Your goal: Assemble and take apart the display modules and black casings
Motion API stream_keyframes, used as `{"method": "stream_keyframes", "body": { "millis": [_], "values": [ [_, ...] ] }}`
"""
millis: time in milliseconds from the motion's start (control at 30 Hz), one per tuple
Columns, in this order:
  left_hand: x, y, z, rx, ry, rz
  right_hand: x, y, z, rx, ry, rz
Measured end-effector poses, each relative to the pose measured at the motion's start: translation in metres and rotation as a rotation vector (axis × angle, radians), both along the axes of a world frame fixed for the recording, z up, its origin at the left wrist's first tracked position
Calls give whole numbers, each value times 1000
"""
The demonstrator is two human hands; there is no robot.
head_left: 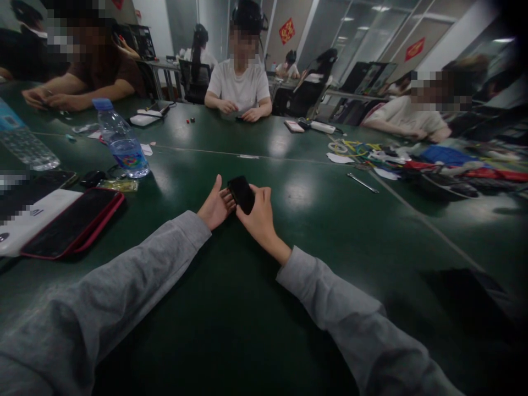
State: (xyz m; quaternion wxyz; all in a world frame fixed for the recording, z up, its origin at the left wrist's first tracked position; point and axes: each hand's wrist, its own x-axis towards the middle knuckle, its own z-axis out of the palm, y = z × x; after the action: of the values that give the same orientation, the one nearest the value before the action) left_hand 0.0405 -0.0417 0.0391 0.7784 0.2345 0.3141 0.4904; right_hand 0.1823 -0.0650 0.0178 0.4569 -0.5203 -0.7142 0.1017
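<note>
A small black flat object (241, 193) is held between both my hands over the dark green table (313, 231). My left hand (215, 207) cups its left side, thumb raised and fingers against it. My right hand (259, 215) wraps its fingers round the right side and lower edge. Both arms wear grey sleeves and rest on the tabletop. What the black object is exactly I cannot make out.
A phone in a red case (72, 223) and a white pad lie at left, with two water bottles (120, 140) behind. Cables and coloured parts (383, 157) litter the right. A metal tool (362, 182) lies nearby. Three people sit across the table.
</note>
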Motion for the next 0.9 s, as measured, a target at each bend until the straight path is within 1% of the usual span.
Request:
{"method": "stream_keyframes", "body": {
  "millis": [67,133,200,267,333,400,533,700,900],
  "values": [
    [-2,1,-1,-36,-25,-40,-8,-12,3,29,-163,24],
    [-4,2,-3,-57,-47,-79,-16,-22,6,37,-227,53],
    [-5,2,-6,-60,-59,-91,-22,-29,7,22,-212,82],
    [-5,2,-6,-48,-62,-85,-25,-32,5,-28,-170,111],
    [-4,1,-5,-44,-64,-89,-26,-31,4,-81,-148,128],
    [-3,0,-2,-55,-70,-103,-25,-30,3,-93,-160,119],
    [-3,-1,0,-61,-72,-118,-24,-31,3,-35,-202,113],
    [-4,1,-4,-35,-78,-83,-24,-35,7,23,-220,102],
    [-6,3,-8,-52,-39,-49,-22,-36,9,85,-200,80]
  ]
}}
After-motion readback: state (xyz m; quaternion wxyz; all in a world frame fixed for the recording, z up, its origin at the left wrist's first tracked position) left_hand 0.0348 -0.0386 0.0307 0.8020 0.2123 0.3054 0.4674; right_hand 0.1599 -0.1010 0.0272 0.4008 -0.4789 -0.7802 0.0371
